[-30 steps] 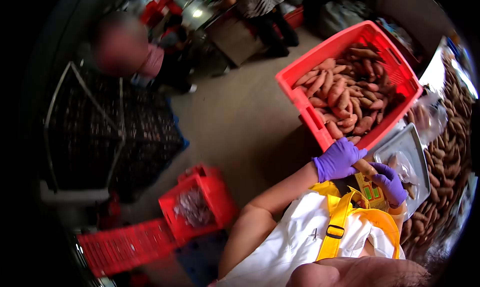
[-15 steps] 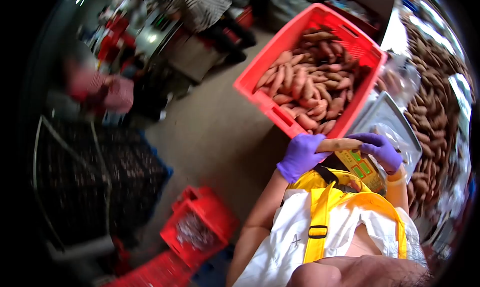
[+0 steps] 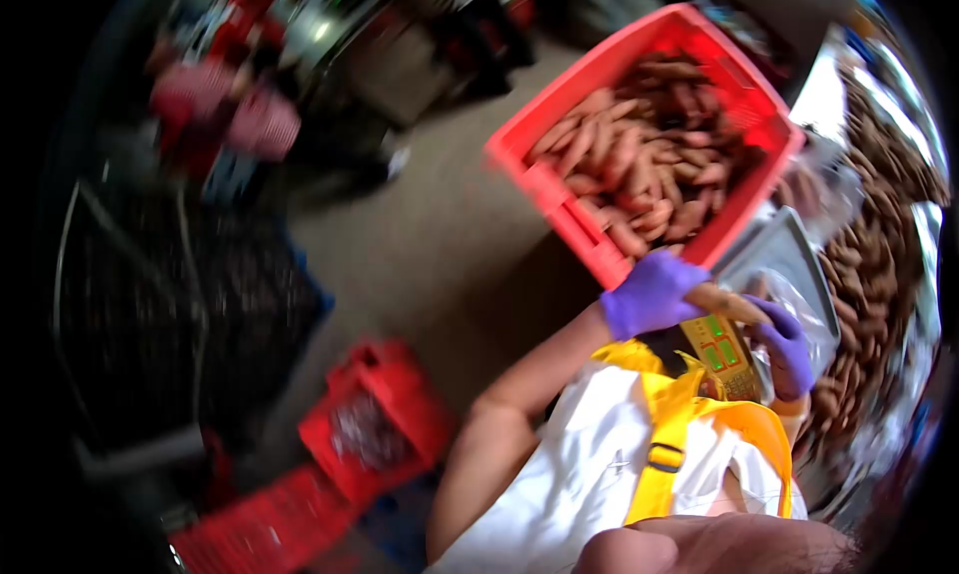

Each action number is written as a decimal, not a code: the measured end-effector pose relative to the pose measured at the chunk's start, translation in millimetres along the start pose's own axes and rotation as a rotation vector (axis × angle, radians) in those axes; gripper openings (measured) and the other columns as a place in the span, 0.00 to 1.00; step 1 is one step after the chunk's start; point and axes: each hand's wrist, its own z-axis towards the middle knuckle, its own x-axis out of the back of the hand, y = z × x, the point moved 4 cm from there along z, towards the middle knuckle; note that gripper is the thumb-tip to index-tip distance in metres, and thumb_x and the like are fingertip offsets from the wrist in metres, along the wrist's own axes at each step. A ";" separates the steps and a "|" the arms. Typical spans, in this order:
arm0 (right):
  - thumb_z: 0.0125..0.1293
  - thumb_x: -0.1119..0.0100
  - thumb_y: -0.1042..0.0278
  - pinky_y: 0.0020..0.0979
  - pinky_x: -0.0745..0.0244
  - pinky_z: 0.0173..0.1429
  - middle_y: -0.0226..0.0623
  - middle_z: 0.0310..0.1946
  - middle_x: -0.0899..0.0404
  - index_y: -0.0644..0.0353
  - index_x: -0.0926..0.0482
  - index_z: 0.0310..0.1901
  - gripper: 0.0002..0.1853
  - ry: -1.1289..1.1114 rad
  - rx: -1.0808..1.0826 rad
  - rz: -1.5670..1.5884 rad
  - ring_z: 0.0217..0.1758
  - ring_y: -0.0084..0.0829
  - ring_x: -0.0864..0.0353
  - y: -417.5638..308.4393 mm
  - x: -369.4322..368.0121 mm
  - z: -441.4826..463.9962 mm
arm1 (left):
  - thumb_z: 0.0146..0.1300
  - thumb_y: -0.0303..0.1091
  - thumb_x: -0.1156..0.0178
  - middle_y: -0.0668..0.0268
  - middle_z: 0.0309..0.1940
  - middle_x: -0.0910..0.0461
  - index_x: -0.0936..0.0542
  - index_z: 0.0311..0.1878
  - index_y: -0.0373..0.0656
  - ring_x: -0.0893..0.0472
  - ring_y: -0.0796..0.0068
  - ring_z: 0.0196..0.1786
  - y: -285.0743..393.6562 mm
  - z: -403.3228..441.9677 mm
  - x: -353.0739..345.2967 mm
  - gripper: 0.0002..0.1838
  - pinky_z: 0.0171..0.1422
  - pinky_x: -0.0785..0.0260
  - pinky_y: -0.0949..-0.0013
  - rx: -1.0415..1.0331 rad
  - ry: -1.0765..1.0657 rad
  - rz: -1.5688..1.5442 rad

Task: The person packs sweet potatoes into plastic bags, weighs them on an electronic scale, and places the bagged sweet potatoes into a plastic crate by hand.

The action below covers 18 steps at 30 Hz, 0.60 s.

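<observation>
A long brown-pink sweet potato (image 3: 726,302) is held between my purple-gloved hands, just in front of the crate. My left hand (image 3: 651,296) is closed round its left end. My right hand (image 3: 787,346) grips its right end, lower and to the right. Beneath the sweet potato is a yellow scale panel (image 3: 721,356) with lit green displays. Beyond my left hand stands a large red crate (image 3: 574,219) holding many sweet potatoes (image 3: 639,164). A grey tray (image 3: 802,236) with a clear plastic bag (image 3: 784,289) lies beside my right hand.
A heap of sweet potatoes (image 3: 884,214) spreads along the right. At lower left are a smaller red crate (image 3: 425,399) with plastic inside and a flat red crate (image 3: 270,522). A dark stack (image 3: 130,304) stands left. Several people are behind, one in a pink top (image 3: 262,122).
The view swung left, then partly back right. The sweet potato was tilted, became nearly level, and now slopes down to the right again, with both hands still on it.
</observation>
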 end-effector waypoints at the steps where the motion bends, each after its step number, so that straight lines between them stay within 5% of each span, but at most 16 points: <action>1: 0.62 0.39 0.60 0.22 0.30 0.44 0.31 0.41 0.19 0.65 0.22 0.56 0.23 0.020 0.048 -0.003 0.40 0.21 0.23 0.2 -1.3 0.5 | 0.50 0.41 0.33 0.55 0.26 0.22 0.21 0.33 0.45 0.22 0.51 0.33 -3.1 -2.2 1.8 0.12 0.39 0.31 0.54 0.015 0.042 0.036; 9: 0.63 0.39 0.55 0.21 0.35 0.40 0.28 0.38 0.21 0.66 0.23 0.57 0.26 -0.080 -0.009 -0.062 0.36 0.18 0.28 5.7 -20.9 36.0 | 0.47 0.45 0.29 0.56 0.25 0.21 0.21 0.33 0.43 0.20 0.54 0.31 -36.2 -41.6 19.8 0.18 0.40 0.29 0.58 0.048 0.154 0.097; 12: 0.66 0.42 0.58 0.19 0.34 0.39 0.29 0.37 0.21 0.67 0.25 0.58 0.25 -0.078 0.014 0.001 0.34 0.18 0.28 4.0 -35.9 53.5 | 0.48 0.45 0.29 0.55 0.27 0.20 0.20 0.43 0.42 0.19 0.55 0.32 -52.0 -65.8 43.3 0.22 0.39 0.28 0.57 0.155 0.252 0.126; 18: 0.70 0.47 0.63 0.19 0.36 0.41 0.27 0.35 0.25 0.68 0.26 0.59 0.21 -0.080 -0.055 0.072 0.36 0.17 0.30 -2.1 -73.0 69.3 | 0.50 0.41 0.30 0.54 0.24 0.22 0.23 0.31 0.43 0.21 0.49 0.31 -89.7 -93.9 94.7 0.14 0.37 0.29 0.55 0.369 0.401 0.146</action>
